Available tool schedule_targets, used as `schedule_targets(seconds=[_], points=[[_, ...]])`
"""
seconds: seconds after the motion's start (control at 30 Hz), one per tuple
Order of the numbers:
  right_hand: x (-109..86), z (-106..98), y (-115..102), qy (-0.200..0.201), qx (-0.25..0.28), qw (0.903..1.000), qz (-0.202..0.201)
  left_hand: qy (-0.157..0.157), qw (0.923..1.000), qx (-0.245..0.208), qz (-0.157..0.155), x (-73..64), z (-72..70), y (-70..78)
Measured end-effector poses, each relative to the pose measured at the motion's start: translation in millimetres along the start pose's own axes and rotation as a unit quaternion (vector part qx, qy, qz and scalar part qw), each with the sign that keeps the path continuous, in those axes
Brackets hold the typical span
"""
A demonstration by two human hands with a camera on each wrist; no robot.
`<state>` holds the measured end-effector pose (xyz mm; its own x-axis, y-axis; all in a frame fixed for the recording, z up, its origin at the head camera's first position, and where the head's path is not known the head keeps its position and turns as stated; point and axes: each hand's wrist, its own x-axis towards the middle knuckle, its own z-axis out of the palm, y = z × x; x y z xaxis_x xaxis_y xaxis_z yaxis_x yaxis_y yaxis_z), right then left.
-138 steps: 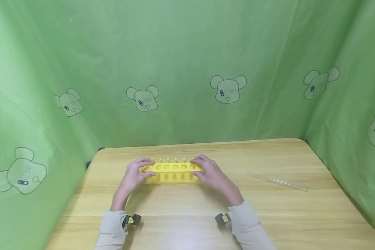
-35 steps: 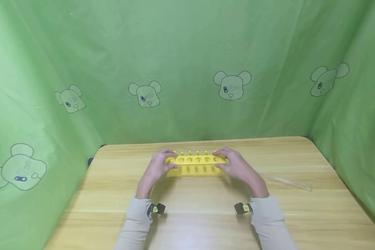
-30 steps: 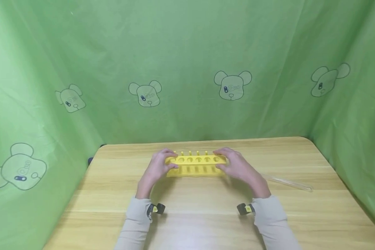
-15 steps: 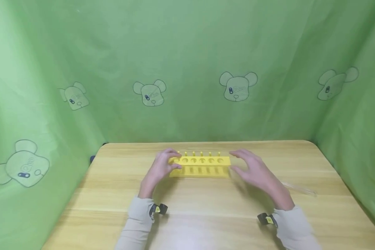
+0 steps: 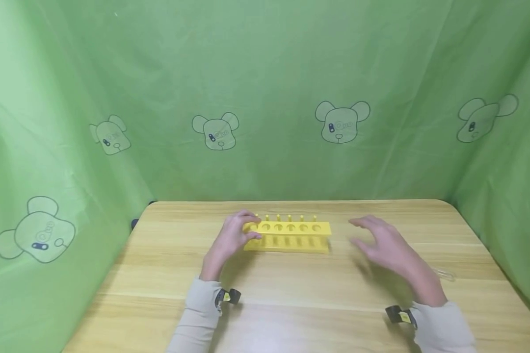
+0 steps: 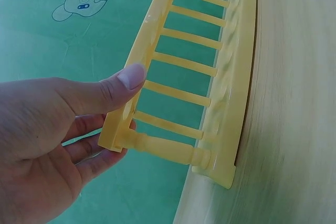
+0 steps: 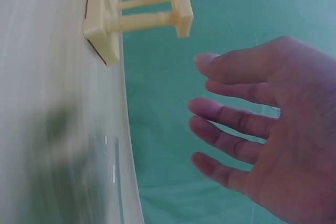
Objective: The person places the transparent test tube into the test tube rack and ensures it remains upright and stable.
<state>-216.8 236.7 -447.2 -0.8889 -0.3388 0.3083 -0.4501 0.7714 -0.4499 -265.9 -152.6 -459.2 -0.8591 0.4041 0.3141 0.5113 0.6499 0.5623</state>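
A yellow test tube rack (image 5: 291, 229) with a row of holes and upright pegs stands on the wooden table. At its left end my left hand (image 5: 233, 236) grips the top bar, thumb in front and fingers behind, as the left wrist view shows with the rack (image 6: 228, 93). My right hand (image 5: 386, 245) is off the rack's right end, fingers apart and holding nothing; the right wrist view shows a gap between the hand (image 7: 262, 114) and the rack (image 7: 144, 22). A clear glass tube (image 5: 444, 275) lies on the table, mostly hidden behind my right forearm.
The wooden table (image 5: 291, 304) has rounded far corners. A green curtain (image 5: 274, 162) with printed bear heads hangs behind it and along both sides. A small camera (image 5: 234, 296) sits on my left wrist, another camera (image 5: 394, 314) on my right.
Earlier both hands held the rack, which moved right and slightly back across the table. My right hand has since let go and drawn off to the right; my left hand keeps its grip.
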Motion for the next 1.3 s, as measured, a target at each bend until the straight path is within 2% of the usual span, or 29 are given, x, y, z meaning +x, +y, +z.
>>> schedule_targets(seconds=[0.23, 0.47, 0.63, 1.03, 1.3], points=[[-9.3, -11.1, 14.5, -0.001, -0.008, 0.9998, 0.016, -0.002, 1.0000, 0.006, -0.001, -0.2, 0.7, -0.6], [-16.7, -16.4, 26.1, -0.028, -0.001, 0.9986, 0.046, 0.002, 1.0000, -0.003, -0.004, -0.4, 0.5, -0.3], [-17.3, -14.9, 32.3, -0.052, 0.003, 0.9960, 0.072, 0.005, 1.0000, -0.007, -0.004, 0.2, 0.7, -0.6], [-19.3, -10.7, 42.6, -0.095, 0.003, 0.9906, 0.098, -0.012, 0.9997, 0.023, -0.005, 1.1, -0.4, 5.5], [-23.3, -9.4, 48.4, -0.118, 0.002, 0.9860, 0.118, -0.016, 0.9995, 0.024, -0.010, 0.2, -0.1, 9.1]])
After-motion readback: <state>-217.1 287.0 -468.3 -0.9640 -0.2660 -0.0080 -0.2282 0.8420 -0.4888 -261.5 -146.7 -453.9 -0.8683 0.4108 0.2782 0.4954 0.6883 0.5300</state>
